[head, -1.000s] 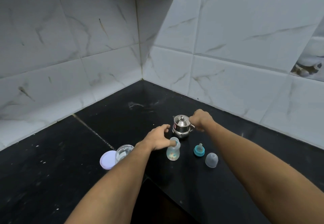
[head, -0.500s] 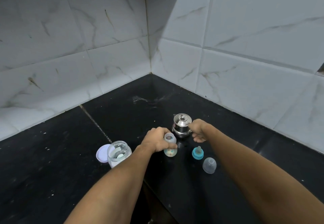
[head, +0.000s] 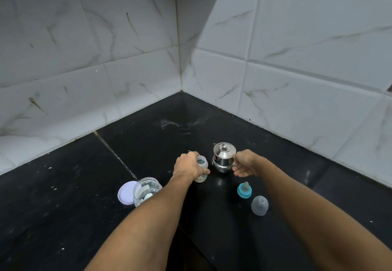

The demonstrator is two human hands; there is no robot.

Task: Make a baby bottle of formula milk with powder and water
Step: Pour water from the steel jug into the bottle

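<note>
Bottle [head: 201, 165], open-topped, is clasped by the left hand [head: 187, 169] while the kettle [head: 223, 157] handle is pinched by the right hand [head: 246, 162]; water could be spilled onto the worktop [head: 63, 196] if poured off-centre.

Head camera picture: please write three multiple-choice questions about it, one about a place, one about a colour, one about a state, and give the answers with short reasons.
1. Where does the steel kettle stand?
A. right of the baby bottle
B. left of the jar
C. on the lilac lid

2. What colour is the ring around the teat?
A. red
B. teal blue
C. yellow

3. What is the state of the baby bottle?
A. capped with its teat
B. lying on its side
C. open on top, held by the left hand

Answers:
1 A: the kettle is right of the bottle on the black counter.
2 B: the ring lying near the clear cap is teal.
3 C: the bottle's mouth is uncovered and the left hand wraps it, while the right hand is at the kettle's handle.
</note>
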